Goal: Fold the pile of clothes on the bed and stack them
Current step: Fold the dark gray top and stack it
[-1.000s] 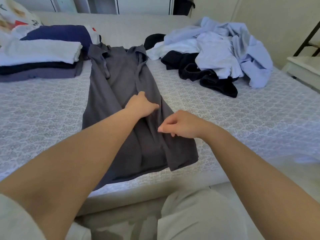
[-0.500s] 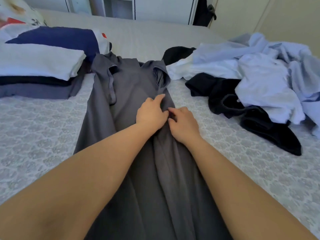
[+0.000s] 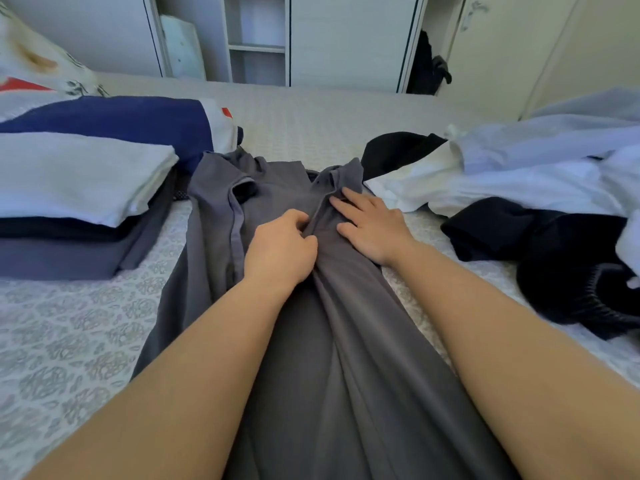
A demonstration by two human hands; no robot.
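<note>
A long grey cotton garment [image 3: 346,358] lies lengthwise on the bed [image 3: 76,348], which has a white cover patterned in grey, running from the near edge up toward the middle, with its collar and short sleeves at the far end. Both bare forearms reach out over it. The left hand [image 3: 280,247] rests on the garment about halfway up the bed, its fingers curled and pinching a raised fold of the grey cloth. Just beside it, the right hand [image 3: 372,226] lies flat on the garment with its fingers straight and spread, pressing the cloth down near the collar and gripping nothing.

At the left edge of the bed sits a neat stack of folded clothes [image 3: 76,202]: a white piece on top, a dark one under it and a grey-blue one at the bottom, with a folded navy piece [image 3: 114,121] behind. Toward the right edge lies a loose pile of unfolded clothes [image 3: 540,174], pale blue and white shirts mixed with black garments [image 3: 561,258], its nearest white corner just beside the grey collar. Beyond the far edge stands a white wardrobe with open shelves [image 3: 256,46].
</note>
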